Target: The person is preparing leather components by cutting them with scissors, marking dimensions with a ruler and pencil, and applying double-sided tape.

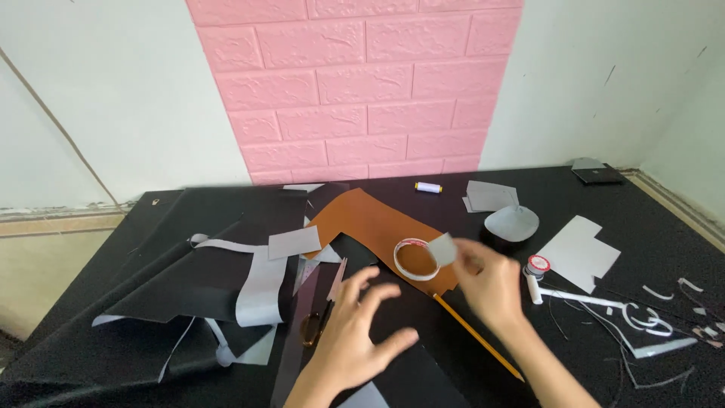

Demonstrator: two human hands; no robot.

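Observation:
My right hand (pixel 489 283) pinches a small grey square piece (pixel 443 248) just above a roll of tape (pixel 416 258), which lies on a brown leather sheet (pixel 370 223). My left hand (pixel 355 332) hovers with fingers spread over black material (pixel 408 370), holding nothing. A yellow pencil (pixel 477 336) lies between my hands, running toward the lower right. Scissors (pixel 321 321) sit just left of my left hand, partly hidden under it.
Black sheets and grey strips (pixel 260 291) pile at the left. A white cut-out (pixel 578 252), a grey oval piece (pixel 512 223), grey squares (pixel 489 196), a thread spool (pixel 428 187), a small bottle (pixel 535 268) and white offcuts (pixel 649 321) lie to the right. A pink brick wall panel (pixel 355 83) stands behind.

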